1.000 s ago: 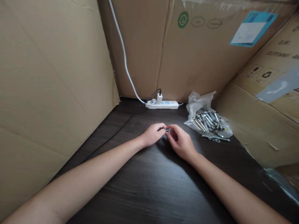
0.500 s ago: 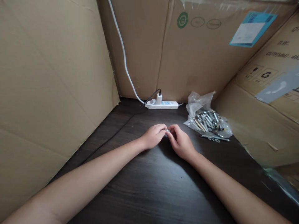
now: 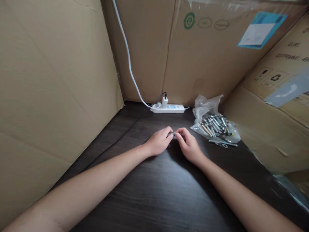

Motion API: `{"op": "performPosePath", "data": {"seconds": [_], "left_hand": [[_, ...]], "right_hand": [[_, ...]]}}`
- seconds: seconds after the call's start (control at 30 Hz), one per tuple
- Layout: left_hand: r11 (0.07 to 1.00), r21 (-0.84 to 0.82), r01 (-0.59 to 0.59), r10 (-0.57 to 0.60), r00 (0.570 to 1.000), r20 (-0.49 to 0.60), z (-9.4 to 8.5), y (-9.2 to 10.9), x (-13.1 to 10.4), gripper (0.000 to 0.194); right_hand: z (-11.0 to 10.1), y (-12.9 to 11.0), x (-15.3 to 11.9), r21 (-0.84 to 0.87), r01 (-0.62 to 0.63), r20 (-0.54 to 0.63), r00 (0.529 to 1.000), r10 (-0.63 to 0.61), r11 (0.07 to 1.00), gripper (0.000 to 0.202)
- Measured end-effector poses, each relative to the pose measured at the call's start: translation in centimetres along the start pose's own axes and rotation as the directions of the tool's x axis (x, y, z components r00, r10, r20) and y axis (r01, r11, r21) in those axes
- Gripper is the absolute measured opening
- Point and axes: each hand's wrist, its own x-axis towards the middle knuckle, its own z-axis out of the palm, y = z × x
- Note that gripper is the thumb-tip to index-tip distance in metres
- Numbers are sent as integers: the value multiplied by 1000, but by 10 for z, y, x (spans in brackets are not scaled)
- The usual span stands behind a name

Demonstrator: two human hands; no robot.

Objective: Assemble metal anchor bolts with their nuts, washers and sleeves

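Note:
Above the dark tabletop, my left hand [image 3: 159, 141] and my right hand [image 3: 189, 146] meet at the fingertips. Between them shows a small metal bolt [image 3: 173, 133], mostly hidden by the fingers. My left hand is closed round its shank, and the thumb and forefinger of my right hand pinch its right end. Whether that end carries a nut or a washer is too small to tell. To the right of my hands, a clear plastic bag [image 3: 204, 103] lies open with several metal anchor bolts [image 3: 214, 124] on it.
A loose bolt [image 3: 223, 143] and washers [image 3: 224, 146] lie before the bag. Behind my hands is a white power strip [image 3: 169, 110] with a plugged-in charger; its black cable [image 3: 125, 132] runs left. Cardboard boxes [image 3: 145, 64] wall the dark table [image 3: 154, 193] on three sides.
My fingertips have shifted slightly, the left ones a little to the right and up. The grip on the small metal bolt has altered a little; both hands still hold it.

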Motion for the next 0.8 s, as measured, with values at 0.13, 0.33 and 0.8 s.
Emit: {"op": "performPosePath", "data": {"seconds": [0.13, 0.33, 0.8], "left_hand": [[1000, 12, 15, -16, 1000, 9, 0, -2, 0, 16], [1000, 22, 4, -5, 1000, 19, 0, -1, -1, 18], [996, -19, -87, 88, 996, 22, 1, 4, -3, 16]], "right_hand": [[1, 5, 1, 45, 11, 11, 1000, -11, 999, 21], [-1, 3, 2, 43, 8, 27, 1000, -10, 999, 22], [-1, 1, 0, 69, -2, -1, 1000, 2, 998, 36]]}}
